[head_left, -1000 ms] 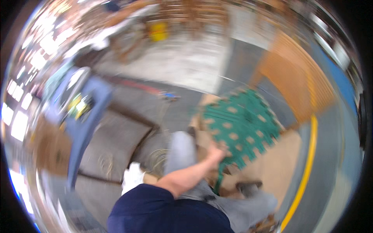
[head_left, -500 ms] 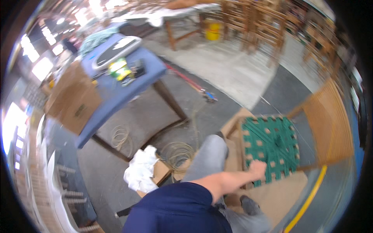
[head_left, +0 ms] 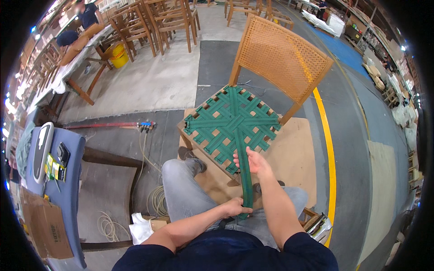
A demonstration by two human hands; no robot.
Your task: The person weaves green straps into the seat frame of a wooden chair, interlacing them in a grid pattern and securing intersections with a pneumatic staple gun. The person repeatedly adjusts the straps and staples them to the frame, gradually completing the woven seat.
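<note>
A wooden chair (head_left: 287,118) with a woven cane back (head_left: 282,56) stands in front of me, its seat laced with crossing green webbing (head_left: 235,121). One long green webbing strap (head_left: 244,174) runs from the seat's middle over the front edge toward my lap. My left hand (head_left: 234,207) is closed on the strap's near end, close to my body. Nearer the seat's front edge, my right hand (head_left: 254,161) has its fingers curled under the same strap, palm turned upward. Parts of the chair's front legs are hidden by the seat and my knees.
Brown cardboard (head_left: 296,162) lies beneath the chair. At left a blue padded surface (head_left: 68,180) carries a white-edged long object (head_left: 43,151) and small packets. Coiled pale hose (head_left: 158,201) and a red hose (head_left: 106,125) lie on the floor. Chair frames (head_left: 158,22) stand behind.
My view has swung right, bringing the chair to the middle. Earlier one hand was at the seat's near edge; now both hands are on a strap drawn out toward me.
</note>
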